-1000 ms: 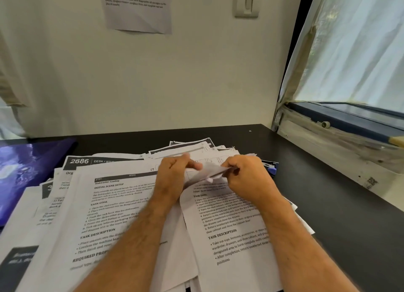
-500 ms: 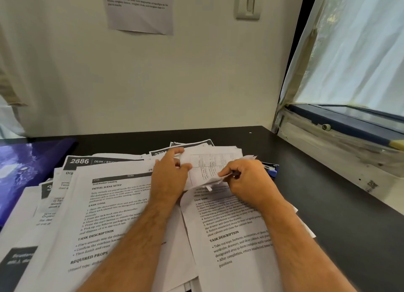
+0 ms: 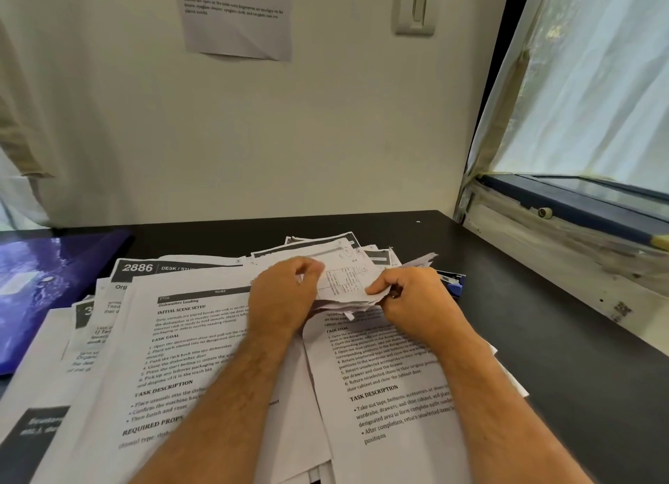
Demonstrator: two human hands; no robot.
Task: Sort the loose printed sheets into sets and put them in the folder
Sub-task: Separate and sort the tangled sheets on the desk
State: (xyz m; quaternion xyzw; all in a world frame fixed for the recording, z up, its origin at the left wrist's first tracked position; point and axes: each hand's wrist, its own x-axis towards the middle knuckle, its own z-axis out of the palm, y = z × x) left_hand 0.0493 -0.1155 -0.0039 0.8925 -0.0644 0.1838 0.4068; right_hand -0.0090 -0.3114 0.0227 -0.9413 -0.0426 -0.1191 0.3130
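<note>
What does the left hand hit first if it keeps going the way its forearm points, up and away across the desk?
Likely the small creased sheet the left hand already pinches; past it, the far printed sheets, then bare desk and wall. Depth is hard to judge from one view.

Head camera looks forward-down, seemingly close over desk (image 3: 543, 338).

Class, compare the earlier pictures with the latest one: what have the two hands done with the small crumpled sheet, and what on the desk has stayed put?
The small crumpled sheet has been unfolded wider, showing a printed table. The left hand shifted up along its left edge; the right hand still pinches its right side. The spread printed sheets, blue folder and desk stayed as they were.
</note>
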